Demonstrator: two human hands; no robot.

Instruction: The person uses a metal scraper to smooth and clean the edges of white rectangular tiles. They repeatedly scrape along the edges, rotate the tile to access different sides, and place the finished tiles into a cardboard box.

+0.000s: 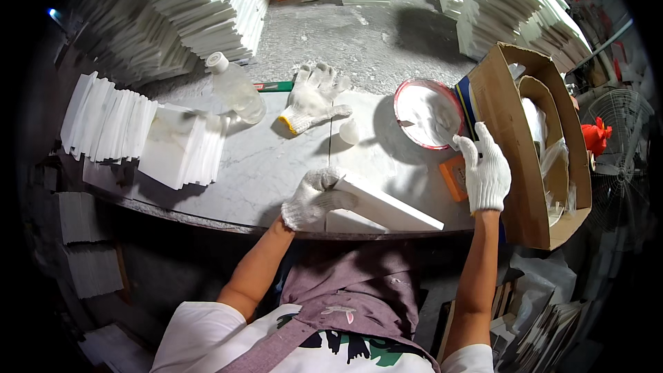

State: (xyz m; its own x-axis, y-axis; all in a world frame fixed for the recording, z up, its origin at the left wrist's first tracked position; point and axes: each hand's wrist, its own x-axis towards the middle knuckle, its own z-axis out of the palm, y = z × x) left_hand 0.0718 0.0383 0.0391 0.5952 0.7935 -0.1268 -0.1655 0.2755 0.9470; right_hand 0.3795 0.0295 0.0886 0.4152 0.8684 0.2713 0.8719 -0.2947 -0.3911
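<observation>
My left hand (314,200), in a white knit glove, grips the left end of a white stone tile (390,206). The tile is tilted up on its edge near the table's front. Part of another white piece (352,222) shows beneath it. My right hand (486,173), gloved the same way, hovers at the right beside an orange box (454,177). Its thumb and forefinger stand apart with nothing visible between them; the other fingers are partly hidden. Just beyond it is a red-rimmed round tub (397,114) of white paste.
A spare glove (312,100), a clear bottle (236,90) and a small whitish lump (350,132) lie across the table. Upright tiles (110,117) line the left; tall stacks (207,7) rise behind. An open cardboard box (501,90) and a fan (618,138) stand right.
</observation>
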